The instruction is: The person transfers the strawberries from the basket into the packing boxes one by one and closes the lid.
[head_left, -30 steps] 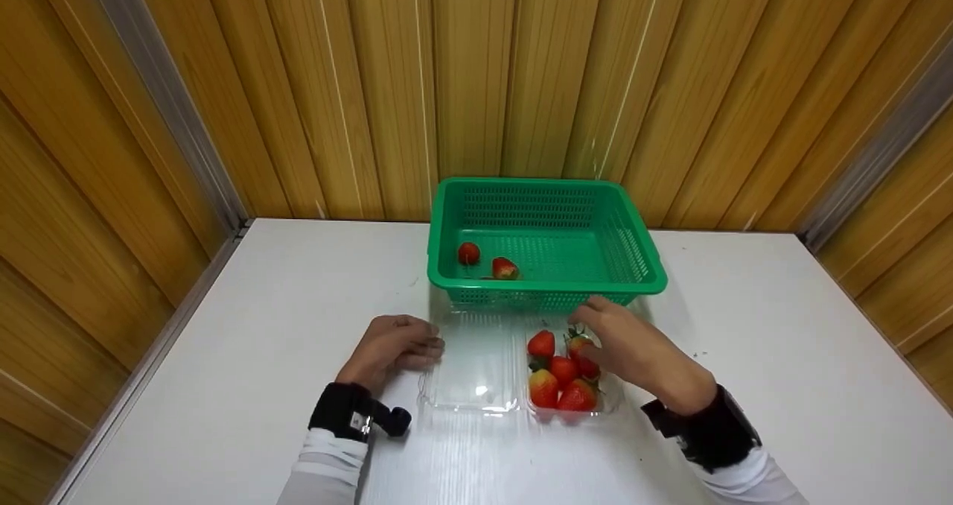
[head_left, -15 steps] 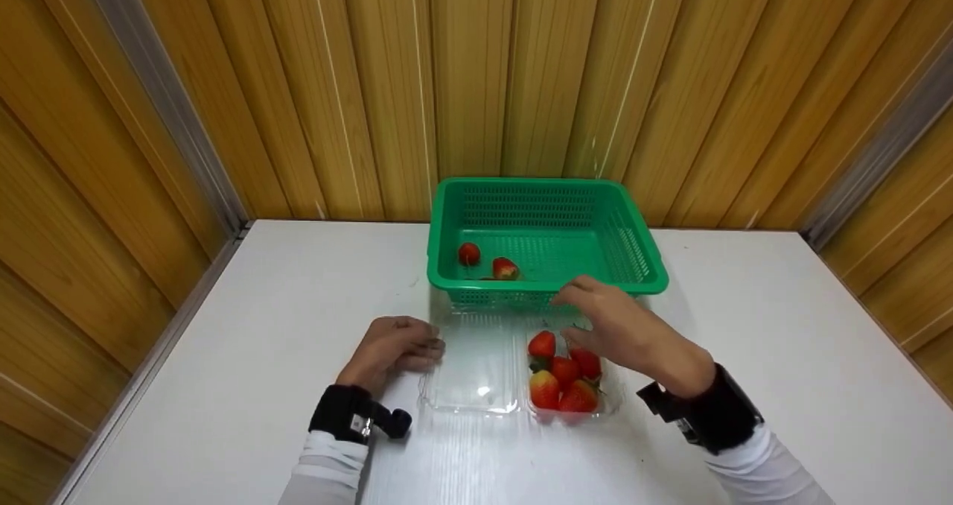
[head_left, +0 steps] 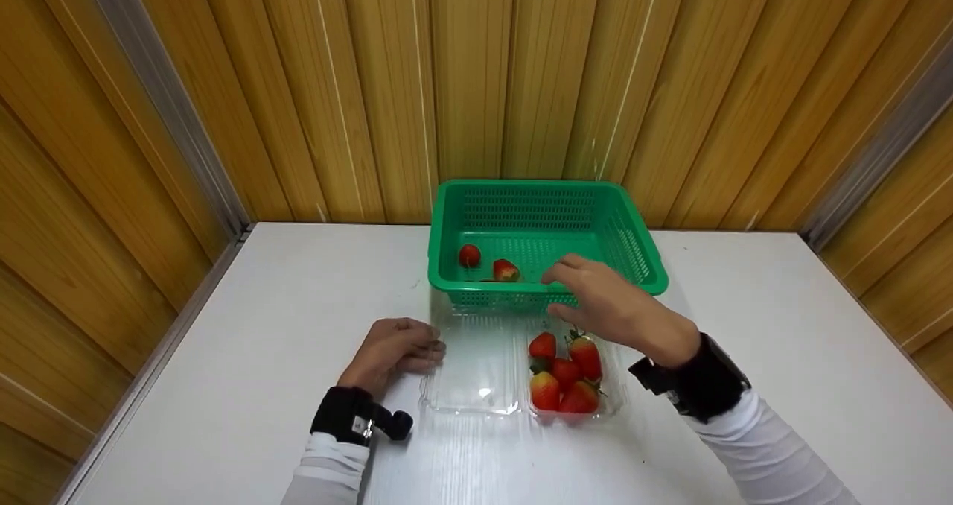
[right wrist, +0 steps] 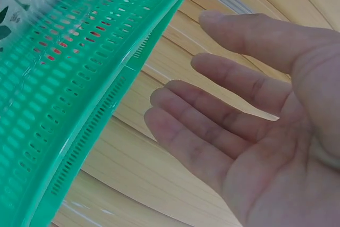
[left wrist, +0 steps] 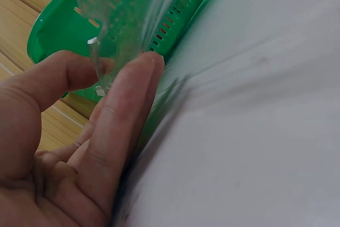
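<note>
Right hand [head_left: 614,307] moved toward basket [head_left: 484,287], spread, empty | left hand [head_left: 393,351] pinches clear container [head_left: 475,375] | wristband tag [head_left: 362,424] unreadable

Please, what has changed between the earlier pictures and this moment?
The right hand has apparently let go of the back-right strawberry in the clear container and moved forward and slightly left, toward the green basket. The left hand keeps pinching the container's left edge; the other strawberries look unmoved.

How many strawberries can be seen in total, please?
7 strawberries: five in the right half of the clear box, two in the left part of the basket. Its front wall may hide more.
</note>
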{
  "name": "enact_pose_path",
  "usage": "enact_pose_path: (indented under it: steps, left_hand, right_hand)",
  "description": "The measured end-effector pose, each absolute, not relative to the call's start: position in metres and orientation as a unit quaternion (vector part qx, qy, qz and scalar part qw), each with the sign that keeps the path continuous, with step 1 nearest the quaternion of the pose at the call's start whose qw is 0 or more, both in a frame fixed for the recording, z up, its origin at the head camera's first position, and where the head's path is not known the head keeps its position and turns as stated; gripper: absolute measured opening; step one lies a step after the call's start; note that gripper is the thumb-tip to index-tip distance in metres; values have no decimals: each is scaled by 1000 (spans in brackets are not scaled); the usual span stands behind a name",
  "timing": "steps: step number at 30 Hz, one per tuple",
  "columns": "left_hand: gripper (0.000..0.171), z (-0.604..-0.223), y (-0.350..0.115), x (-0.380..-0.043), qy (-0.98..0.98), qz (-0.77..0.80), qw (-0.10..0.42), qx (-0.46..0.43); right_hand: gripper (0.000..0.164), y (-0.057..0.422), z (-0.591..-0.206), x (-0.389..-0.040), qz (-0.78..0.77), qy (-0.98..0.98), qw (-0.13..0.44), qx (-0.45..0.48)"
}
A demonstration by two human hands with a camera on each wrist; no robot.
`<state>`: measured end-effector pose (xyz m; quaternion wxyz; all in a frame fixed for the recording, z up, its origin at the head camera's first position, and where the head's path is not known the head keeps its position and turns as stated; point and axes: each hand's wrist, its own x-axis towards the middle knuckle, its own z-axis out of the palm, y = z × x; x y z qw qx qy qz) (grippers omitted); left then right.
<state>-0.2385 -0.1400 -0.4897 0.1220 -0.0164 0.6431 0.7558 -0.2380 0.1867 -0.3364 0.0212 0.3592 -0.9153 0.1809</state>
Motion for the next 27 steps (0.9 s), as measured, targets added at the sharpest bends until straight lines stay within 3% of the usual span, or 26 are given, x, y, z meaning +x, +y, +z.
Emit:
enact_pose_path:
  steps: [27]
  left_hand:
    - [26,-489,-141,-237,638,760,125,-1]
  right_hand:
    - [30,167,-345,-302,211,-913,-64,343]
